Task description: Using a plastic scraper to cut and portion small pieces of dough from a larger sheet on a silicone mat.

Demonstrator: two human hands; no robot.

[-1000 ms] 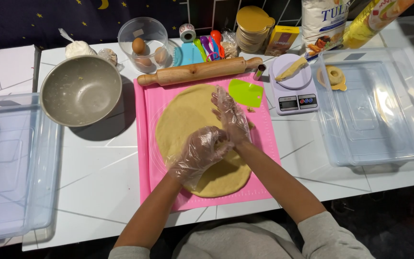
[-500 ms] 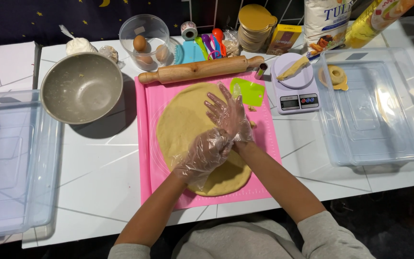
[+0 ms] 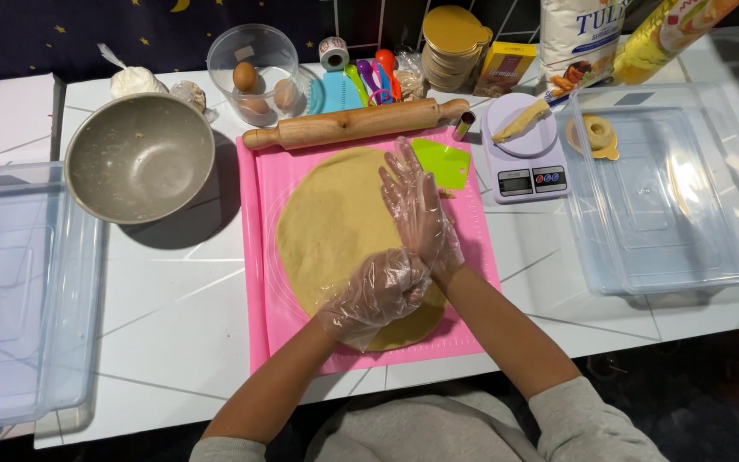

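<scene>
Presently, gloved left hand [image 3: 375, 293] and right hand [image 3: 416, 205], fingers spread flat, press the soft, tearable round yellow dough sheet [image 3: 344, 231]; support its edges.

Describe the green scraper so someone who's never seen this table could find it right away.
Start at the pink silicone mat holding the flat round yellow dough. At the mat's far right corner, just beyond the gloved right hand, lies the lime-green flat plastic scraper. It is the only green thing on the mat.
</scene>
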